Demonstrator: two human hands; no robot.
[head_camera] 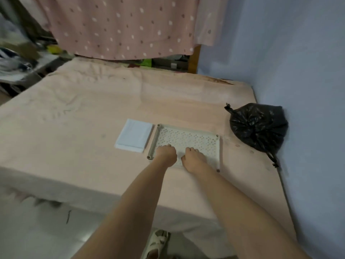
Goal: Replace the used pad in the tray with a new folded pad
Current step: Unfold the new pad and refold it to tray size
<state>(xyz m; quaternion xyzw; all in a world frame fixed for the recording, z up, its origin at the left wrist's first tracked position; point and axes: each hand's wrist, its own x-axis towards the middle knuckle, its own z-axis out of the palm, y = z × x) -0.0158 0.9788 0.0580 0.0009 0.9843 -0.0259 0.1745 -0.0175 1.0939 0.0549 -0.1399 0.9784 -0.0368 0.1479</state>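
A beige tray (219,146) with a perforated white grid (188,139) on top lies on the pink bed. A folded white-blue pad (134,135) rests flat just left of the tray, touching its side. My left hand (166,156) sits on the grid's near-left part with fingers curled down onto it. My right hand (195,159) lies beside it on the near middle of the grid, fingers bent and pressing on the surface. Whether any pad lies under the grid is hidden.
A tied black rubbish bag (258,126) sits right of the tray against the blue wall (298,71). The pink bed (84,118) stretches wide to the left and back. A dotted pink curtain (121,27) hangs behind. A slippered foot (156,243) stands on the floor below.
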